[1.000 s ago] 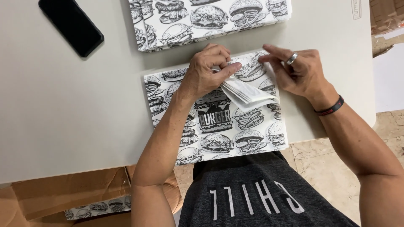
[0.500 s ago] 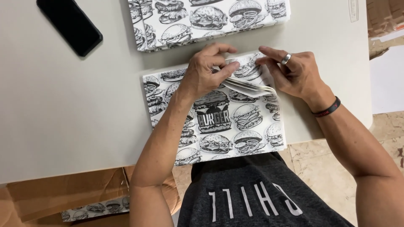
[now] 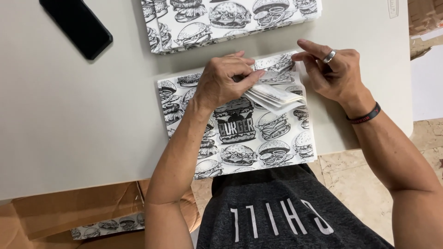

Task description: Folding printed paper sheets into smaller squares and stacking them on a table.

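A stack of white paper sheets printed with black burger drawings lies on the table in front of me and overhangs its near edge. My left hand presses on the stack's far part and pinches a folded-up wad of sheet corners between thumb and fingers. My right hand, with a ring and a dark wristband, hovers at the stack's far right corner, its fingertips on the sheet edges there.
A second pile of the same printed sheets lies at the far edge of the pale table. A black phone rests far left. Brown cardboard with more printed paper is below the table's near edge.
My left hand's fingers have slid right over the lifted corners. My right hand has shifted slightly along the far right corner. The stack stays in place.
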